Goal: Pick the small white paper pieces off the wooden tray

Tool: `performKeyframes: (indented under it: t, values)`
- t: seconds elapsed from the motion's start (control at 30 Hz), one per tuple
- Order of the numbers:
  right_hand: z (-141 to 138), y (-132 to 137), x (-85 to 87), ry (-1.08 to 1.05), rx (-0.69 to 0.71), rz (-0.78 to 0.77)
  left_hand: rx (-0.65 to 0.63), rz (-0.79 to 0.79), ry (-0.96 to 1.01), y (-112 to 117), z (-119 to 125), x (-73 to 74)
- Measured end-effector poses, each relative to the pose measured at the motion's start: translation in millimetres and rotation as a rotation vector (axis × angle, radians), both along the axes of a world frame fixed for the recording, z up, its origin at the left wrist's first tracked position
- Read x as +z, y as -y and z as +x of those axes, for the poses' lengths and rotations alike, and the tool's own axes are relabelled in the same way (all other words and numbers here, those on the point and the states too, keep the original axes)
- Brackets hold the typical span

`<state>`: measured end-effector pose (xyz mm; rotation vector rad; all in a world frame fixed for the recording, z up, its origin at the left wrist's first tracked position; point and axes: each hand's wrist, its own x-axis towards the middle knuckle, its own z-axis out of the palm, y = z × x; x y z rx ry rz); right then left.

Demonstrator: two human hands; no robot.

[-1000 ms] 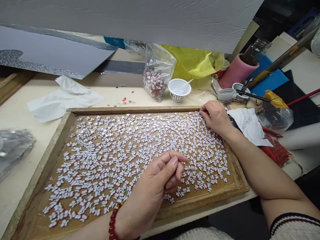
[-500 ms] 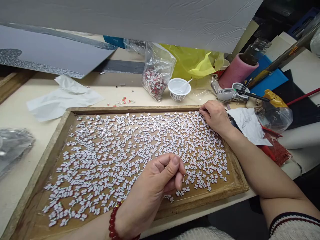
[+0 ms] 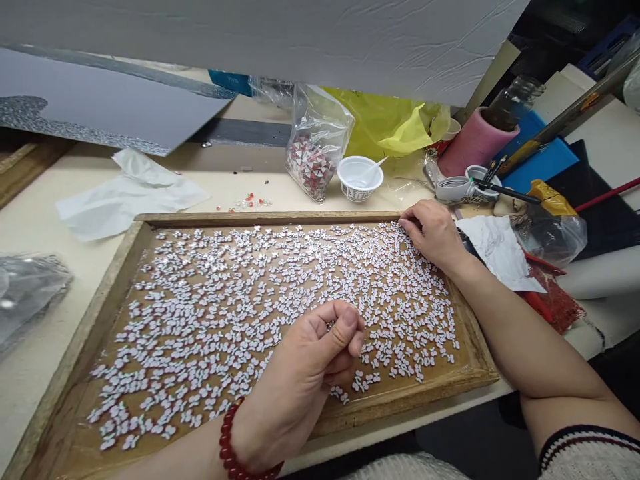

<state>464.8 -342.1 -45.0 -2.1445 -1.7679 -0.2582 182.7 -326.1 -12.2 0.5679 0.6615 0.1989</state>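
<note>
A shallow wooden tray (image 3: 88,319) lies before me, its brown bottom covered with many small white pieces (image 3: 220,320) shaped like paired rounds with greenish edges. My left hand (image 3: 307,360), a dark red bead bracelet (image 3: 229,437) at its wrist, hovers over the tray's near middle. Its fingers are curled with the thumb over them, and tiny shiny bits show in the curl, too small to name. At the tray's far right corner, my right hand (image 3: 433,230) pinches down among the pieces; whatever its fingertips hold is hidden.
Behind the tray stand a clear bag of red and silver bits (image 3: 313,163) and a white bowl (image 3: 359,179) with a spoon. White tissue (image 3: 130,193) lies at left. On the right are a pink roll (image 3: 473,143), small cups with pens (image 3: 455,190) and crumpled paper (image 3: 500,250).
My left hand has shifted slightly left, and its thumb and fingers have curled in a little. The right hand stays at the far corner, nearly unmoved.
</note>
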Motion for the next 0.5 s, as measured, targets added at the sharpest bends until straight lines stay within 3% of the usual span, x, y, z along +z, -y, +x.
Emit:
performKeyframes:
  t: [0.13,0.23,0.37,0.5]
  values:
    - [-8.3,3.8,10.9,-0.082,0.056,0.115,0.001,-0.004,0.029,0.7,-1.6,-1.7]
    - [-31.8,11.7,28.8,-0.270,0.178,0.162,-0.007,0.025,0.053,2.3,-2.6,-1.1]
    - [-77.8,27.2,51.5,-0.577,0.502,0.003,-0.063,0.102,0.096,4.3,-3.2,-1.4]
    - [-107.7,39.2,60.5,-0.762,0.746,-0.146,-0.142,0.158,0.099,3.8,-2.6,-3.0]
